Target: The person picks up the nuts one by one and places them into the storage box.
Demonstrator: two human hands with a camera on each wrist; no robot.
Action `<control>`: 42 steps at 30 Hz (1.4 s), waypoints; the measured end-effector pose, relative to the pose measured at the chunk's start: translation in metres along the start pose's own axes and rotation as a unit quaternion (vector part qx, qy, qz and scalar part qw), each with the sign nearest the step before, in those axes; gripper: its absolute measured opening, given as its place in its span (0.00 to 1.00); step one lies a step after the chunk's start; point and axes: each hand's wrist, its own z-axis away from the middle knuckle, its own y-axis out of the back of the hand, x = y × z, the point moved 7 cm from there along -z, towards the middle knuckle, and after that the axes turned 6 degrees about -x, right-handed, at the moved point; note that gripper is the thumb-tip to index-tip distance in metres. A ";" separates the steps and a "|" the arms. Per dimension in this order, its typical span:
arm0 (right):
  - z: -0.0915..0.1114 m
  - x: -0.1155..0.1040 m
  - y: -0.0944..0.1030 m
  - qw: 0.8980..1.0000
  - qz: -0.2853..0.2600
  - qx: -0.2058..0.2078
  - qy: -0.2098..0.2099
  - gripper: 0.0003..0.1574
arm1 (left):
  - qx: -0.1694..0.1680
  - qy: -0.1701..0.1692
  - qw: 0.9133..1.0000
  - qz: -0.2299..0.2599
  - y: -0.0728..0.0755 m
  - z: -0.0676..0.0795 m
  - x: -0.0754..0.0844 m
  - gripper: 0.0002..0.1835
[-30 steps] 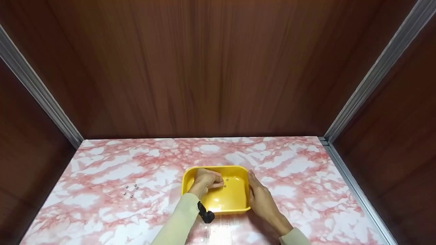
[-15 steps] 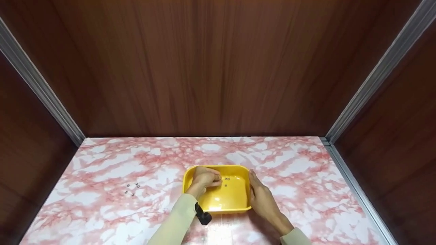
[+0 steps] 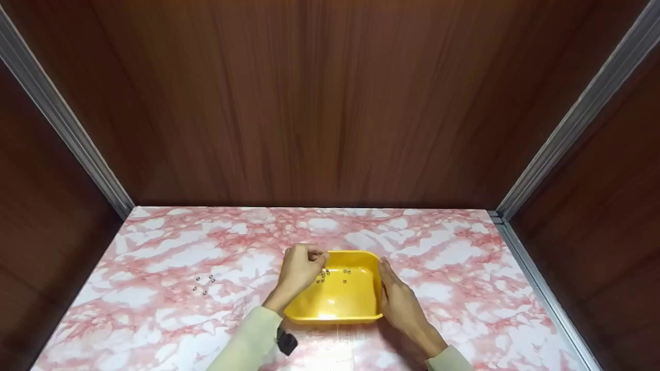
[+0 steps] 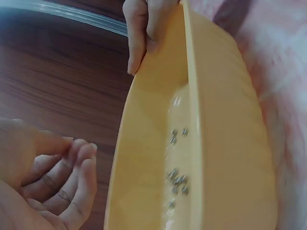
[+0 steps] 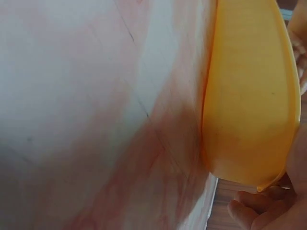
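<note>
A yellow rectangular tray (image 3: 361, 299) sits on the table in front of me. Its right wall is gripped by my right hand (image 3: 405, 306), and in the left wrist view that hand's fingers (image 4: 137, 36) lie over the rim. My left hand (image 3: 300, 265) hovers at the tray's far left corner, fingers loosely curled, with nothing visible in them; the left wrist view shows the thumb close to the fingertips (image 4: 82, 152). Several small shiny metal pieces (image 4: 178, 180) lie on the tray floor, in two groups.
Several more metal pieces (image 3: 213, 280) lie scattered on the marbled pink-and-white table (image 3: 438, 242), left of the tray. Dark wood-grain panels (image 3: 330, 103) enclose the back and sides, with grey metal rails (image 3: 572, 118) at the corners.
My left hand has risen from inside the tray toward its far left corner, uncovering a group of metal pieces on the tray floor. The right hand stays on the tray.
</note>
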 end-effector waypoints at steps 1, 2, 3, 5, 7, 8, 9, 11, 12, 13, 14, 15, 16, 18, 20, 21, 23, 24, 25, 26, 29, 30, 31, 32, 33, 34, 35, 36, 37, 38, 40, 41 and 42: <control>0.000 0.000 0.000 1.000 0.006 -0.002 0.000 0.30 | 0.006 -0.012 1.000 -0.010 0.004 0.002 0.001 0.07; 0.000 0.000 -0.001 1.000 0.011 -0.004 0.000 0.30 | 0.012 -0.021 1.000 -0.019 0.008 0.005 0.002 0.07; 0.000 -0.001 -0.001 1.000 0.013 -0.003 -0.001 0.31 | 0.016 -0.027 0.999 -0.026 0.013 0.008 0.002 0.07; 0.001 -0.001 -0.002 1.000 0.016 -0.003 -0.003 0.31 | 0.029 -0.036 0.998 -0.046 0.022 0.015 -0.001 0.07; 0.002 -0.001 -0.003 1.000 0.013 -0.004 -0.004 0.31 | 0.044 -0.044 0.996 -0.068 0.033 0.023 -0.006 0.07; 0.002 -0.001 -0.003 1.000 0.011 -0.005 -0.005 0.31 | 0.050 -0.047 0.994 -0.080 0.038 0.026 -0.008 0.06; 0.002 -0.001 -0.003 1.000 0.010 -0.005 -0.005 0.31 | 0.058 -0.050 0.993 -0.094 0.044 0.030 -0.011 0.06; 0.003 -0.001 -0.004 1.000 0.009 -0.006 -0.007 0.30 | 0.076 -0.057 0.988 -0.122 0.056 0.037 -0.017 0.06; 0.003 -0.001 -0.004 1.000 0.009 -0.005 -0.008 0.30 | 0.084 -0.059 0.985 -0.136 0.062 0.041 -0.021 0.07; 0.003 -0.001 -0.003 1.000 0.010 -0.004 -0.008 0.30 | 0.091 -0.063 0.982 -0.151 0.068 0.044 -0.024 0.07; 0.003 -0.001 -0.003 1.000 0.011 -0.003 -0.009 0.31 | 0.097 -0.068 0.979 -0.165 0.074 0.047 -0.027 0.08; 0.003 0.000 -0.003 1.000 0.012 -0.002 -0.009 0.31 | 0.104 -0.073 0.975 -0.181 0.079 0.051 -0.031 0.08; 0.003 0.000 -0.003 1.000 0.013 -0.001 -0.009 0.31 | 0.111 -0.080 0.971 -0.198 0.084 0.054 -0.035 0.09; 0.003 0.000 -0.002 1.000 0.013 0.001 -0.008 0.31 | 0.116 -0.089 0.962 -0.231 0.093 0.061 -0.045 0.10; 0.003 0.000 -0.001 1.000 0.010 0.002 -0.007 0.31 | 0.119 -0.102 0.952 -0.262 0.101 0.069 -0.055 0.12; 0.002 0.000 -0.001 1.000 0.008 0.002 -0.007 0.31 | 0.115 -0.106 0.948 -0.277 0.105 0.073 -0.061 0.12; 0.002 0.000 0.000 1.000 0.003 0.001 -0.006 0.31 | 0.103 -0.110 0.941 -0.303 0.111 0.081 -0.072 0.14; 0.002 0.000 0.000 1.000 0.001 0.001 -0.006 0.31 | 0.097 -0.111 0.938 -0.314 0.113 0.086 -0.078 0.14; 0.002 0.000 0.000 1.000 -0.002 0.000 -0.005 0.30 | 0.088 -0.112 0.935 -0.325 0.115 0.090 -0.084 0.14; 0.003 0.000 0.000 1.000 -0.007 -0.004 -0.002 0.30 | 0.079 -0.109 0.932 -0.336 0.116 0.094 -0.090 0.14; 0.003 0.000 0.000 1.000 -0.020 -0.011 0.007 0.30 | 0.065 -0.099 0.928 -0.354 0.123 0.106 -0.105 0.14; 0.002 -0.001 0.000 1.000 -0.024 -0.011 0.009 0.30 | 0.063 -0.093 0.928 -0.356 0.125 0.109 -0.110 0.14; 0.002 -0.001 0.000 0.999 -0.029 -0.011 0.011 0.30 | 0.062 -0.089 0.927 -0.358 0.128 0.112 -0.114 0.15; 0.002 -0.001 0.000 0.999 -0.032 -0.012 0.013 0.30 | 0.062 -0.086 0.928 -0.358 0.131 0.114 -0.118 0.15; 0.002 -0.001 0.000 0.999 -0.033 -0.008 0.011 0.30 | 0.064 -0.082 0.928 -0.358 0.134 0.116 -0.122 0.15; 0.001 -0.001 0.001 0.999 -0.033 -0.006 0.010 0.30 | 0.066 -0.079 0.927 -0.361 0.138 0.117 -0.125 0.14; 0.001 -0.001 0.001 0.999 -0.033 -0.005 0.008 0.31 | 0.067 -0.075 0.926 -0.364 0.141 0.119 -0.128 0.14; 0.001 -0.001 0.000 0.999 -0.032 -0.003 0.008 0.31 | 0.069 -0.073 0.924 -0.368 0.144 0.121 -0.131 0.14; 0.001 -0.001 0.000 0.999 -0.032 -0.003 0.005 0.31 | 0.069 -0.071 0.923 -0.373 0.147 0.122 -0.133 0.13; 0.001 -0.001 0.000 1.000 -0.031 -0.002 0.004 0.31 | 0.072 -0.070 0.921 -0.375 0.150 0.124 -0.135 0.13; 0.001 -0.001 0.000 1.000 -0.029 -0.001 0.002 0.31 | 0.078 -0.070 0.917 -0.385 0.155 0.127 -0.138 0.11; 0.001 -0.001 0.000 1.000 -0.028 -0.001 0.001 0.31 | 0.081 -0.074 0.913 -0.392 0.157 0.128 -0.138 0.11; 0.001 0.000 0.000 1.000 -0.027 0.000 0.000 0.31 | 0.084 -0.079 0.910 -0.398 0.158 0.129 -0.139 0.11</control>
